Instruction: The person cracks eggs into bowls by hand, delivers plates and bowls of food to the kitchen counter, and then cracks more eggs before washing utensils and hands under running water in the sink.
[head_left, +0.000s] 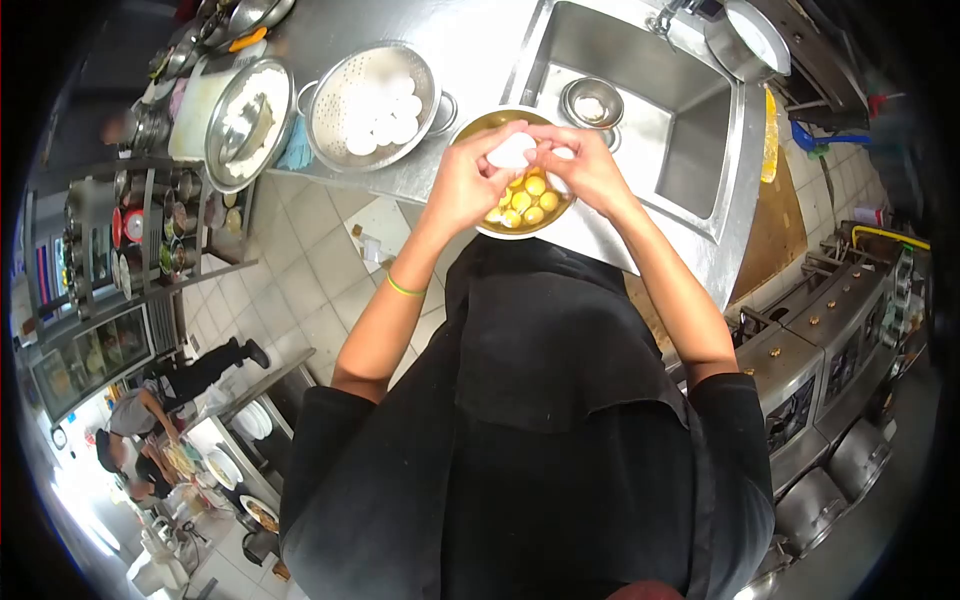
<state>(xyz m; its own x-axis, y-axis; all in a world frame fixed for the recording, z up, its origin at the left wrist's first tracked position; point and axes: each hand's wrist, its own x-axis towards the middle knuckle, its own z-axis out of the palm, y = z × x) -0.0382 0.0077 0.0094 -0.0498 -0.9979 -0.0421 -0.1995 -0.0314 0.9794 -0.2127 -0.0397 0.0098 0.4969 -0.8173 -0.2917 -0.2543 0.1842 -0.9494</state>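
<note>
My left hand (468,180) is closed around a white egg (512,151), held over a metal bowl (520,236). My right hand (590,168) meets it from the other side, fingertips against the egg. A second white, rounded piece (563,154), an egg or a shell, shows within my right hand's curled fingers; which of the two I cannot tell. Several yellow yolks (534,186) lie in the bowl below, partly hidden by my hands. To the left, a perforated metal colander (335,110) holds several whole white eggs (390,125).
Right of the bowl is a steel sink (690,150) with a small metal bowl (594,104) inside. A pot (750,45) stands at its far corner. Far left, a wide metal bowl (225,165) holds whitish pieces. Stoves (810,340) line the right; a person (140,410) stands lower left.
</note>
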